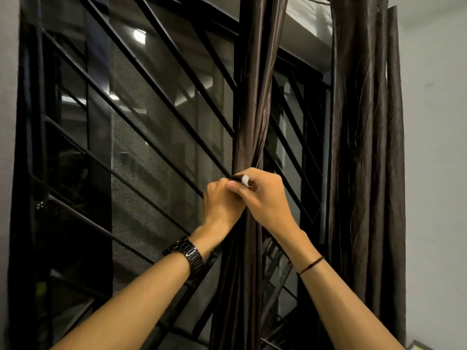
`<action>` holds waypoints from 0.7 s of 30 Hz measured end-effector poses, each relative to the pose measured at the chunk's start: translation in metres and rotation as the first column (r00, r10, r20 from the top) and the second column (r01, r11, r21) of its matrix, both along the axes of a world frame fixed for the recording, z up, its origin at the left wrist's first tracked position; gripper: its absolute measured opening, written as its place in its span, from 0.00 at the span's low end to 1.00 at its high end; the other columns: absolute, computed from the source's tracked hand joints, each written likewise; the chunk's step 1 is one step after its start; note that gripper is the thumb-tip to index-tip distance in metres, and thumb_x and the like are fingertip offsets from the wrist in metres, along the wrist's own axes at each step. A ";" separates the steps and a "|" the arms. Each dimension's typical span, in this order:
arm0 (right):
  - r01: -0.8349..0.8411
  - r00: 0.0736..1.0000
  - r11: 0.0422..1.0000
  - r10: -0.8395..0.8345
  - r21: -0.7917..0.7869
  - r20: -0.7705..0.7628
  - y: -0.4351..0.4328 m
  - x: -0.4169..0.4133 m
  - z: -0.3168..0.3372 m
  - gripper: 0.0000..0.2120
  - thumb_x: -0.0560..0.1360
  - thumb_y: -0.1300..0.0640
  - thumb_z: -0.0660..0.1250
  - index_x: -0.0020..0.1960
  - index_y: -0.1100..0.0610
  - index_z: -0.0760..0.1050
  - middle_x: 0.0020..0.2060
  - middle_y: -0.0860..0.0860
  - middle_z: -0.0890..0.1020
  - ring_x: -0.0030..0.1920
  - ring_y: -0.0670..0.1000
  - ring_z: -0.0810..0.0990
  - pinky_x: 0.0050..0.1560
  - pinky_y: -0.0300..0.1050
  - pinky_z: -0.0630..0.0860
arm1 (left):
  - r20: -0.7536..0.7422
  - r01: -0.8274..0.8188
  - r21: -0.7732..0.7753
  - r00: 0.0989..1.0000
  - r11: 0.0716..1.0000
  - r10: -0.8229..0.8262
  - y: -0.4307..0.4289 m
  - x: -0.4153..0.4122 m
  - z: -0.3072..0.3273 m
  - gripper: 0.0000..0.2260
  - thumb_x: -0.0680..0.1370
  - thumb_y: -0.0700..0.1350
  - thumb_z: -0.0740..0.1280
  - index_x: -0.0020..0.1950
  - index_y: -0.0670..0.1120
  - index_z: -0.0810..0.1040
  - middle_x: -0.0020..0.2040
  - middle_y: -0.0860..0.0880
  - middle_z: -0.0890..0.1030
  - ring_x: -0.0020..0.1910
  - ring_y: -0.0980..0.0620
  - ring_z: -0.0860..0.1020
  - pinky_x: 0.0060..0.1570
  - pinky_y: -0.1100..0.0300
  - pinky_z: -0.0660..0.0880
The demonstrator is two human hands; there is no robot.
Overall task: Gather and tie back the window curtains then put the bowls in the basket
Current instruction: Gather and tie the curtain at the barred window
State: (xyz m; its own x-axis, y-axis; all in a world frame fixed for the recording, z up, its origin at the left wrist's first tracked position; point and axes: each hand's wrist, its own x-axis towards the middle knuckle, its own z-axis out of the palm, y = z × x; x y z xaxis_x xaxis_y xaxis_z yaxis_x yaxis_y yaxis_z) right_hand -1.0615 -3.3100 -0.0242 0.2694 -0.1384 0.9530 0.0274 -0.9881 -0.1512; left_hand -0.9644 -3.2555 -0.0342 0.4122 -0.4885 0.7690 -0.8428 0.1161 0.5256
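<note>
Reaching up and forward from the bottom of the view, both hands meet at the gathered curtain (249, 117), a dark brown bundle whose long axis runs vertically directly ahead of them. The left hand (222, 205) is closed around the bundle's left side, while the right hand (265, 198), about equally near, pinches a dark tie strap with a white tip (241, 180) against the fabric. Farther right, a second curtain (364, 147) hangs ungathered before the barred window (141, 137); no bowls or basket are visible.

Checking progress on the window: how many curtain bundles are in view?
2: one curtain mid-window, gripped by both hands; another curtain hanging loose by the right wall. More may be out of frame.
</note>
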 end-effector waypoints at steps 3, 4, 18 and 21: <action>0.063 0.996 0.998 -0.063 -0.009 -0.058 -0.013 -0.008 0.000 0.06 0.74 0.60 0.74 0.50 0.58 0.86 0.46 0.49 0.86 0.47 0.44 0.83 0.50 0.37 0.78 | -0.014 0.072 0.024 0.997 0.997 -0.072 0.009 0.005 0.005 0.07 0.74 0.45 0.74 0.48 0.44 0.85 0.41 0.45 0.86 0.49 0.41 0.83 0.40 0.53 0.75; 0.116 0.987 0.992 -0.121 -0.050 -0.109 -0.016 -0.011 -0.001 0.10 0.73 0.62 0.74 0.54 0.58 0.86 0.51 0.50 0.85 0.51 0.44 0.83 0.55 0.36 0.77 | -0.049 0.118 0.047 0.992 0.992 -0.116 0.011 0.011 0.005 0.08 0.72 0.46 0.77 0.49 0.45 0.85 0.40 0.48 0.86 0.49 0.45 0.83 0.43 0.51 0.78; 0.021 0.950 0.999 -0.034 -0.045 -0.310 -0.029 -0.024 -0.009 0.18 0.68 0.61 0.80 0.57 0.55 0.85 0.56 0.46 0.85 0.52 0.37 0.81 0.48 0.33 0.76 | -0.009 0.434 0.065 0.901 0.899 -0.434 0.025 0.037 0.006 0.16 0.70 0.33 0.70 0.51 0.49 0.88 0.44 0.49 0.88 0.44 0.51 0.87 0.50 0.46 0.85; 0.019 0.967 0.998 -0.034 -0.060 -0.253 -0.030 -0.021 -0.011 0.16 0.67 0.59 0.80 0.54 0.57 0.86 0.52 0.47 0.87 0.54 0.44 0.84 0.56 0.48 0.80 | 0.058 0.476 0.038 0.877 0.879 -0.477 0.026 0.031 0.005 0.14 0.70 0.33 0.70 0.47 0.50 0.85 0.42 0.49 0.87 0.43 0.50 0.86 0.50 0.45 0.84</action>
State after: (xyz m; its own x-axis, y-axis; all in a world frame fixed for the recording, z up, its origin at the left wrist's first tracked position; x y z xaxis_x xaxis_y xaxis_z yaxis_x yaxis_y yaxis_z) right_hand -1.0828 -3.3400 -0.0351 0.5001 -0.0967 0.8606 -0.0307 -0.9951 -0.0939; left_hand -0.9333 -3.2294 -0.0296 0.0761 -0.6305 0.7725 -0.7201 0.5011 0.4800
